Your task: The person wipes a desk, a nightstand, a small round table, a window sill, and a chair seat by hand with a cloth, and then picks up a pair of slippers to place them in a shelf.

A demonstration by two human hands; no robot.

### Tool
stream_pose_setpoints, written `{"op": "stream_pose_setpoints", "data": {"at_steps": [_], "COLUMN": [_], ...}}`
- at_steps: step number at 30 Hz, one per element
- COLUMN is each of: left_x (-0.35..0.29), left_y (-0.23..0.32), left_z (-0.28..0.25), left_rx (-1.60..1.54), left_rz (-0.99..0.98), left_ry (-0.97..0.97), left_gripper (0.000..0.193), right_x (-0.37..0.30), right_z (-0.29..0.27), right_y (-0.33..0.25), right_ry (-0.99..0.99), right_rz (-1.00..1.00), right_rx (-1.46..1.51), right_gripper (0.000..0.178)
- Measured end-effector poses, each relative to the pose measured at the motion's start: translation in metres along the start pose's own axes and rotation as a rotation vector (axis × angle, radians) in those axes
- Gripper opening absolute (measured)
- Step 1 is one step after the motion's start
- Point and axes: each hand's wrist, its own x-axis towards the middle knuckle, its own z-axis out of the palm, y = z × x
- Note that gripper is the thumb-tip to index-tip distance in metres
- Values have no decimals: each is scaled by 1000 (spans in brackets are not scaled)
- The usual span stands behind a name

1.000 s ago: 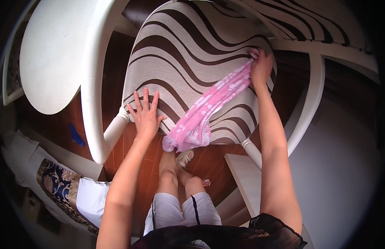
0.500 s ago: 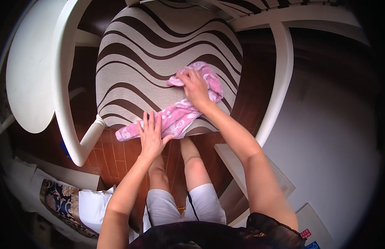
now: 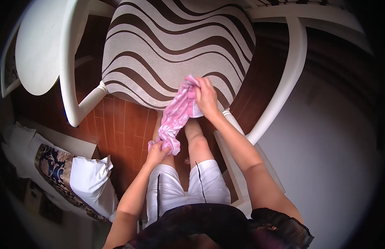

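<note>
Light soft, moderate; source out of view. Striped seat (image 3: 180, 45) evenly lit, its pattern crisp. White shorts (image 3: 167, 186) and white fabric (image 3: 91, 176) at lower left read brightest. Reddish floor (image 3: 118, 124) darker; deep shade at upper right, detail lost. Dark top (image 3: 192, 226) nearly black. Grey surface (image 3: 325, 145) at right dim, hazy. Pink cloth (image 3: 176, 112) legible, fine texture slightly soft. Fisheye stretch toward the rim; black vignette swallows the corners. Thin red line along the left edge.
</note>
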Motion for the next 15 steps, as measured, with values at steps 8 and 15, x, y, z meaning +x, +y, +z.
{"op": "stream_pose_setpoints", "data": {"at_steps": [8,15], "left_x": [70,99], "left_y": [39,40], "left_z": [11,13], "left_rx": [-618,-848], "left_rz": [-165,-162], "left_ry": [-62,83], "left_gripper": [32,46], "right_x": [-23,77], "right_z": [25,1], "right_y": [27,-38], "right_ry": [84,406], "right_rz": [-291,-273], "right_rx": [-478,-306], "right_gripper": [23,22]}}
